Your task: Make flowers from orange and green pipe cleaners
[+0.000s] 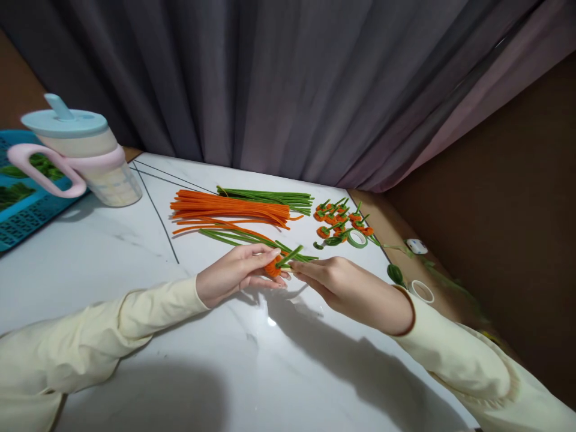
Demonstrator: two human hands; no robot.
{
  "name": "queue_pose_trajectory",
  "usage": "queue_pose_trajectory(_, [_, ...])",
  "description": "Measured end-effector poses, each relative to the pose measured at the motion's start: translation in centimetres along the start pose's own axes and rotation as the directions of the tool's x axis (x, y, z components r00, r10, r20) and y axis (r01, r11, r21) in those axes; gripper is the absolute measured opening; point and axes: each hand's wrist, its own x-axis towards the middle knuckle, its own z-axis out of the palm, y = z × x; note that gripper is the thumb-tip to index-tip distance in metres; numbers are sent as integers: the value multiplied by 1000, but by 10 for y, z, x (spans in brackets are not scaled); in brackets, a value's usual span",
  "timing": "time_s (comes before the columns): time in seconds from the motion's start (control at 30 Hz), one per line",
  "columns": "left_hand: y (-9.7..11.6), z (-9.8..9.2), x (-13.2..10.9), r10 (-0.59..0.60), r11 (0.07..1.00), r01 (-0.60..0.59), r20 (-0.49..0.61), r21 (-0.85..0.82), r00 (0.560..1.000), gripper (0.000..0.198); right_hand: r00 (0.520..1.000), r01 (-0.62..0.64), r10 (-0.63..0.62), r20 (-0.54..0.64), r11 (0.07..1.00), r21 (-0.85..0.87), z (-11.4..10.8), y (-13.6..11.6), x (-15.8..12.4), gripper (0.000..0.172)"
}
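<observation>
My left hand (240,270) pinches a small orange pipe-cleaner pumpkin (272,266) between thumb and fingers, above the table. A green pipe-cleaner stem (289,256) sticks out of it, up and to the right. Close against its right side, my right hand (330,276) has its fingertips pressed together. A thin pale piece shows at those fingertips, too small to name. Just behind my hands lie loose green pipe cleaners (220,237) and a thick bundle of orange pipe cleaners (229,207). Another green bundle (270,197) lies beyond it.
Several similar pumpkins (341,211) are grouped at the back right, beside a roll of green tape (357,239). A white ring (422,291) and a dark green leaf-shaped piece (395,275) lie farther right. At left stand a lidded cup (112,180) and a blue basket (27,225). A grey curtain (270,90) hangs behind.
</observation>
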Motion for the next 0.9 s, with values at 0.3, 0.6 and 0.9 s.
queue_pose_trajectory(0.3, [-4, 4, 0, 125, 986, -119, -38, 120, 991, 31, 991, -112, 112, 67, 994, -10, 10, -14, -3, 23])
queue_pose_trajectory(0.6, [-11, 4, -1, 276, 935, -261, -32, 239, 961, 27, 990, -129, 138, -34, 971, 199, 24, -18, -3, 19])
queue_pose_trajectory(0.9, [-14, 4, -4, 322, 862, -283, -24, 420, 946, 27, 902, -396, 360, 236, 479, 783, 18, -28, 0, 16])
